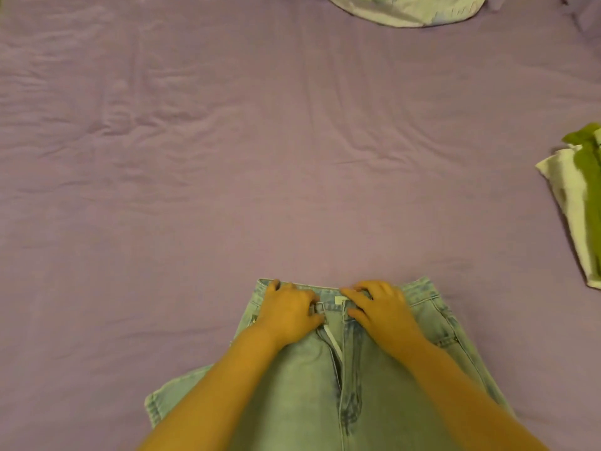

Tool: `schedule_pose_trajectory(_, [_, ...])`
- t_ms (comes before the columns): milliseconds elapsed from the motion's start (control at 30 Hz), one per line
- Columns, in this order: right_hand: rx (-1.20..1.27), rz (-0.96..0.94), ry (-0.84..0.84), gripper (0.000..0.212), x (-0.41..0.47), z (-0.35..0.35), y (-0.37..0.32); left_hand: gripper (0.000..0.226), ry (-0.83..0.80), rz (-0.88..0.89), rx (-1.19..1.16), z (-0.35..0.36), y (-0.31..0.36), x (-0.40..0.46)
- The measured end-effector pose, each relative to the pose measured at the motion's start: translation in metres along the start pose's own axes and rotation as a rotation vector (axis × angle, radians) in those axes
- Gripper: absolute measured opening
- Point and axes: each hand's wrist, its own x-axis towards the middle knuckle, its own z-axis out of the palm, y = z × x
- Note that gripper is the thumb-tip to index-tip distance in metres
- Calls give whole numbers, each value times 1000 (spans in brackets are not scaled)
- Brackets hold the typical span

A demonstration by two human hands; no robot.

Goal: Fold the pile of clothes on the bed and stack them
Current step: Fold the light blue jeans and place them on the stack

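Note:
A pair of light blue jeans (312, 385) lies flat on the purple bed sheet (227, 157), waistband pointing away from me, fly open. My left hand (289, 312) grips the waistband left of the fly, fingers curled on the button area. My right hand (380, 309) grips the waistband right of the fly, fingers bent on the denim. The legs of the jeans run out of view at the bottom, and a folded denim part sticks out at the lower left.
A folded white and green garment (575, 203) lies at the right edge of the bed. A pale white-and-lilac cloth (403, 9) sits at the far top edge. Wrinkled sheet spreads across the middle and left.

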Motion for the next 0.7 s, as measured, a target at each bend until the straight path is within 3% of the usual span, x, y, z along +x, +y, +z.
schedule_pose_trajectory(100, [49, -13, 21, 34, -3, 1, 1, 43, -23, 53, -147, 1, -1, -2])
schedule_pose_trajectory(200, [94, 15, 47, 24, -4, -9, 1, 44, 75, 81, -367, -4, 2, -1])
schedule_pose_trajectory(300, [252, 37, 292, 8, -3, -22, -2, 36, 218, 59, -340, -5, 8, 10])
schedule_pose_trajectory(367, [427, 66, 256, 5, 0, -25, -6, 37, 264, 58, -236, -1, 12, 14])
schedule_pose_trajectory(467, [611, 137, 11, 19, -1, -13, -12, 47, 312, 51, -52, 13, 20, 6])
schedule_pose_trajectory(533, [639, 194, 6, 34, -11, -3, -14, 32, 397, 47, -141, 28, 25, -6])
schedule_pose_trajectory(600, [622, 199, 24, 44, -26, 10, -15, 20, 325, 53, -310, 45, 29, -21])
schedule_pose_trajectory(700, [441, 133, 30, 51, -52, 26, -26, 29, 197, 58, -412, 73, 32, -42])
